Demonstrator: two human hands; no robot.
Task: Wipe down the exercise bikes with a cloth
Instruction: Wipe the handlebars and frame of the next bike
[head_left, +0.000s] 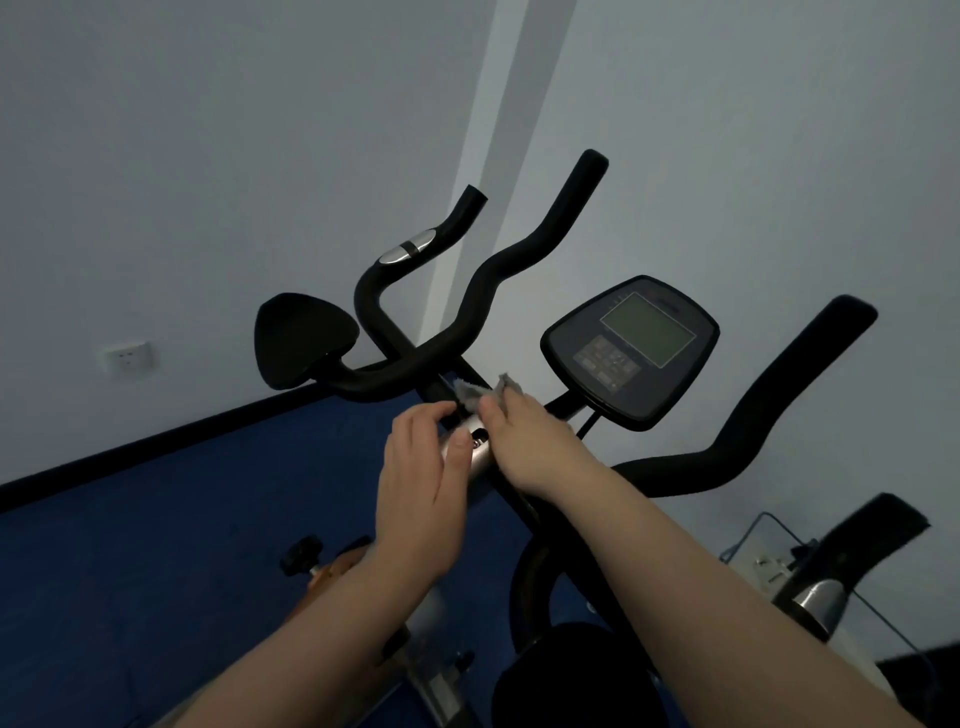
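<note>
socket: wall outlet (126, 357) far left, low on the wall, well apart from the bikes
saddle: black seat (304, 340) left of the handlebar, untouched
handlebar: black padded bar (467, 306) of the middle bike, curves up toward the wall; looks grippy, not slippery
left hand: left hand (423, 483) on the silver stem (470, 457) just below the bar clamp, fingers loosely curled round it, thumb lying along the metal; reads as steadying, not wiping
cloth: small grey cloth (480, 392) bunched at the stem/handlebar joint, touching the bar; soft, light, limp, will fold and slip off a smooth tube unless pinned by the fingertips
right hand: right hand (530, 441) fingers bent over the cloth, pressing it onto the joint; only cloth edges show past the fingertips
grip advice: judgement – keep the cloth wadded under flat fingertips, wrap it round the tube for strokes
screen: console (631, 351) right of the hands, apart from them; display likely fragile, light pressure there
next bike: second handlebar (753, 415) at right, near, nothing on it
floor: blue floor (208, 493) below
</note>
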